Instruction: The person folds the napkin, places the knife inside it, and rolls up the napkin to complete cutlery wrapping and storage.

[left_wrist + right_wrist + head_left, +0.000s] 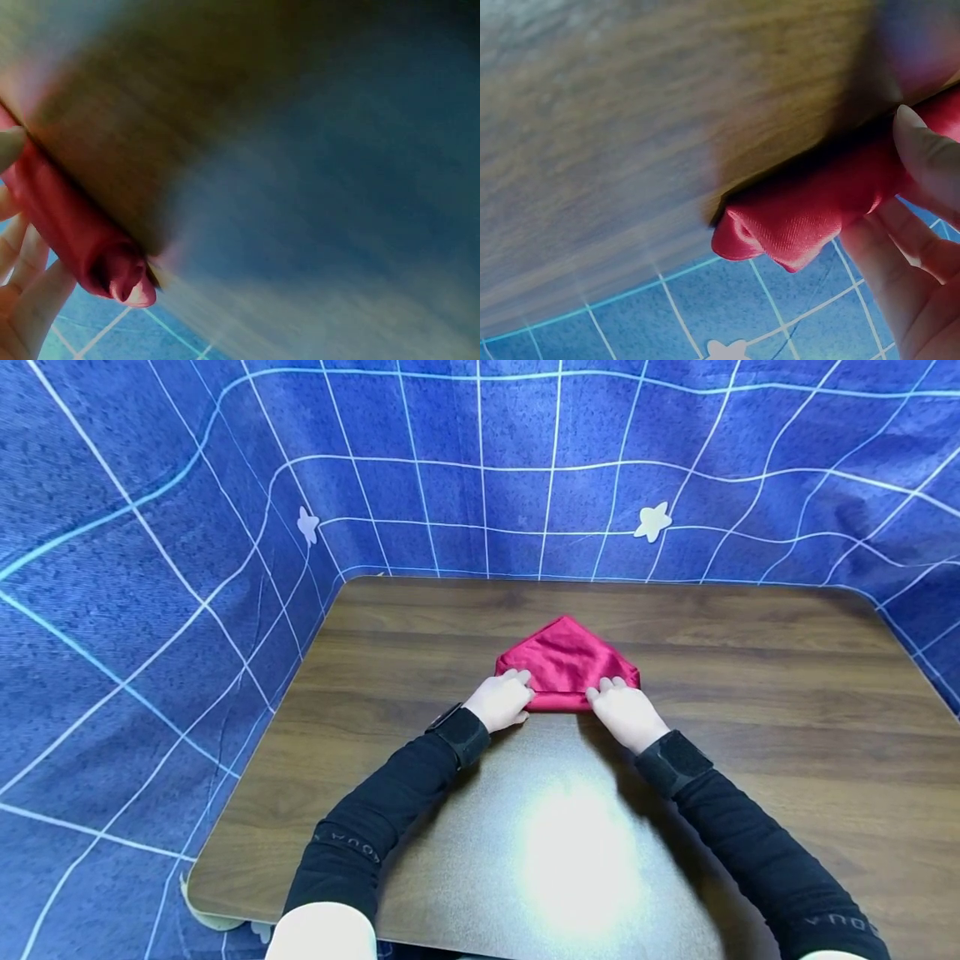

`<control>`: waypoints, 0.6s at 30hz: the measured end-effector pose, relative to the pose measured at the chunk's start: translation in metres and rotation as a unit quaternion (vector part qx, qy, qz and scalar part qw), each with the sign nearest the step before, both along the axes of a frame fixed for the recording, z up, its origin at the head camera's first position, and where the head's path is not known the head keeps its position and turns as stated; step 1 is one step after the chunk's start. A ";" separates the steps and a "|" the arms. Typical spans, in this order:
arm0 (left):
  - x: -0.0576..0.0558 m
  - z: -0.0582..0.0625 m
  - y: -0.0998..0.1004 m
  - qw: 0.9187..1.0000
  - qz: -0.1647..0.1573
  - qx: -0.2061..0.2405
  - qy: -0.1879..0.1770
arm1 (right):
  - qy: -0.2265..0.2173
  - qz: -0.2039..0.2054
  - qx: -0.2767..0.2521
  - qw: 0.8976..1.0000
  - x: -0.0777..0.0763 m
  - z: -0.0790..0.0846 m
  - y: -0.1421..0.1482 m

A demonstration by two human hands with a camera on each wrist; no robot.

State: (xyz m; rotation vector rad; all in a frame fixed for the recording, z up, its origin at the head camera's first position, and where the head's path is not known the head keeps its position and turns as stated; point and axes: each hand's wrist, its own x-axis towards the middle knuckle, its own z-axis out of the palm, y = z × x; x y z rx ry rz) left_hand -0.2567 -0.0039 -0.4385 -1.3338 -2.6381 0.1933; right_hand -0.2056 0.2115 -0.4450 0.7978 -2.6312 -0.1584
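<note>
A shiny red satin cloth [566, 656] lies on the wooden table, its far side coming to a point and its near edge rolled into a band. At the left end of that band, my left hand [500, 702] grips the roll between thumb and fingers. My right hand [628, 714] holds the right end the same way. In the left wrist view the end of the rolled cloth [71, 217] shows a spiral opening. In the right wrist view the thumb [922, 142] presses the near side of the roll, with the fingers across its other side.
The brown wooden table [787, 693] has a bright light reflection near its front. A blue curtain [450, 435] with white grid lines and star shapes [652, 522] hangs along its back and left sides.
</note>
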 end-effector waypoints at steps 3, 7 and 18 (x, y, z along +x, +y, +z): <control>0.000 0.002 0.000 1.000 0.009 -0.004 -0.004 | -0.004 -0.002 0.006 1.000 -0.002 0.000 0.000; -0.001 0.004 0.002 1.000 0.021 -0.013 -0.001 | 0.003 -0.002 0.008 1.000 -0.004 0.001 0.000; -0.004 0.007 0.004 1.000 0.004 -0.027 0.009 | 0.002 0.009 0.017 1.000 -0.007 0.001 -0.002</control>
